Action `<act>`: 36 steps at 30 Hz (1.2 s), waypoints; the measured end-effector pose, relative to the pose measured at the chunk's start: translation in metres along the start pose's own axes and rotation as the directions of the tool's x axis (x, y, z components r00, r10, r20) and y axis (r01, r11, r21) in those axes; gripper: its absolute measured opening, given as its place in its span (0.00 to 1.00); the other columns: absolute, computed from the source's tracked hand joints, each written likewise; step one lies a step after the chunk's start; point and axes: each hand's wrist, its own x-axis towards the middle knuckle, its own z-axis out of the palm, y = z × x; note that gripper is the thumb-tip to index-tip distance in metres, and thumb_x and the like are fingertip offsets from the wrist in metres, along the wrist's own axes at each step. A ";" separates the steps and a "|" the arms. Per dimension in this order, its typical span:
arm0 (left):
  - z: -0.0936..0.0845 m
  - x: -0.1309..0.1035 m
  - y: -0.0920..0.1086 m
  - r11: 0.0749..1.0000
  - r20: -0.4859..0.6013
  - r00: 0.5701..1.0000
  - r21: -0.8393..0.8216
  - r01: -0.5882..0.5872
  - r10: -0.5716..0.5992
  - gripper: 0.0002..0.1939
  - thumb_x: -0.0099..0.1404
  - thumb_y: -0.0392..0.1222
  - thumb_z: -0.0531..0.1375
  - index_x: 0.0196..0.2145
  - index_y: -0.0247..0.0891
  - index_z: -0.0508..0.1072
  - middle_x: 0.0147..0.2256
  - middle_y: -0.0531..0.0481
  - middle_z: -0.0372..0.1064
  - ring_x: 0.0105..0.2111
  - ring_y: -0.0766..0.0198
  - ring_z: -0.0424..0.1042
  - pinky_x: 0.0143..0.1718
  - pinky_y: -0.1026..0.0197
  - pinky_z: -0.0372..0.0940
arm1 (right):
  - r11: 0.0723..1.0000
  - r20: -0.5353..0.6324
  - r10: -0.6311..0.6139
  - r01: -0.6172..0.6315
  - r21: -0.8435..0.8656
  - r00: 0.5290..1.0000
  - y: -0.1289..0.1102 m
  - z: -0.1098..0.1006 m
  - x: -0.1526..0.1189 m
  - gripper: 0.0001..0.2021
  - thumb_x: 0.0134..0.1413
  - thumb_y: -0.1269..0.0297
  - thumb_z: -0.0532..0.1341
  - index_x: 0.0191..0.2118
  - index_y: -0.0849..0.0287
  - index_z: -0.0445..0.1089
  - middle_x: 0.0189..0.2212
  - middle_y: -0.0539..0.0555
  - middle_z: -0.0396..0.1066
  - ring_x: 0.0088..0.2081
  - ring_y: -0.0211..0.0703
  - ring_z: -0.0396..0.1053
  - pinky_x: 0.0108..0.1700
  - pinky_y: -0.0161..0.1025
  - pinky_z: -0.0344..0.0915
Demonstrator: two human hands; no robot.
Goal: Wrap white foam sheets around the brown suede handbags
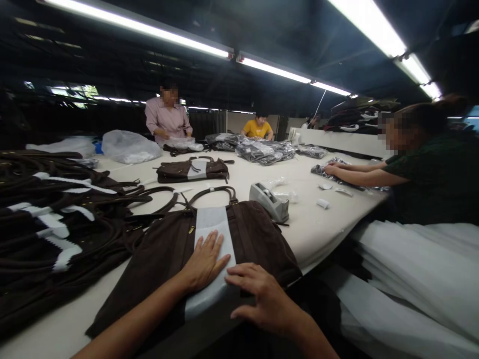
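Note:
A dark brown handbag lies flat at the table's near edge, its two handles pointing away from me. Around its middle runs a pale grey-white strip of wrapping, which hangs over the front edge of the bag. My left hand rests flat on this strip, fingers stretched out. Just to the right, my right hand hovers at the strip's edge with thumb and fingers apart, holding nothing. A grey tape dispenser stands behind the bag on the right.
Brown bags with white paper strips pile up on the left. Another wrapped handbag lies farther back. Plastic-wrapped packages and a clear plastic bag sit behind. Several people work around the table. White sheets hang at the right.

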 end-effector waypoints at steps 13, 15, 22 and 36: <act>0.000 -0.013 0.007 0.999 0.043 0.998 -0.009 -0.041 0.042 0.47 0.63 0.70 0.43 0.66 0.32 0.45 0.67 0.33 0.32 0.67 0.44 0.33 0.64 0.37 0.34 | 0.904 -0.057 -0.210 0.171 -0.393 0.976 0.047 0.046 -0.063 0.30 0.59 0.77 0.50 0.65 0.48 0.54 0.58 0.50 0.64 0.61 0.44 0.59 0.63 0.49 0.55; 0.005 -0.011 0.003 0.999 0.026 0.999 -0.007 -0.042 0.042 0.46 0.62 0.71 0.43 0.66 0.34 0.45 0.67 0.35 0.33 0.67 0.43 0.34 0.64 0.37 0.35 | 0.916 -0.120 -0.156 0.098 -0.389 0.980 0.037 0.030 -0.057 0.27 0.58 0.75 0.52 0.62 0.51 0.60 0.56 0.51 0.67 0.60 0.43 0.62 0.62 0.46 0.57; 0.020 -0.006 -0.010 0.997 -0.082 0.994 0.034 -0.067 0.069 0.43 0.63 0.70 0.44 0.66 0.39 0.45 0.66 0.40 0.36 0.66 0.45 0.38 0.64 0.36 0.40 | 0.539 -0.543 0.424 -0.684 -0.491 0.725 0.017 -0.045 0.012 0.19 0.62 0.57 0.56 0.52 0.65 0.70 0.49 0.65 0.71 0.53 0.57 0.66 0.54 0.52 0.63; 0.029 0.000 -0.011 0.991 -0.096 0.994 0.129 -0.033 0.045 0.42 0.61 0.70 0.45 0.63 0.38 0.51 0.65 0.41 0.40 0.65 0.45 0.44 0.63 0.35 0.44 | 0.669 -0.583 0.650 -0.731 0.134 0.488 0.066 -0.010 0.009 0.15 0.64 0.62 0.52 0.29 0.60 0.69 0.26 0.54 0.73 0.30 0.44 0.69 0.31 0.35 0.58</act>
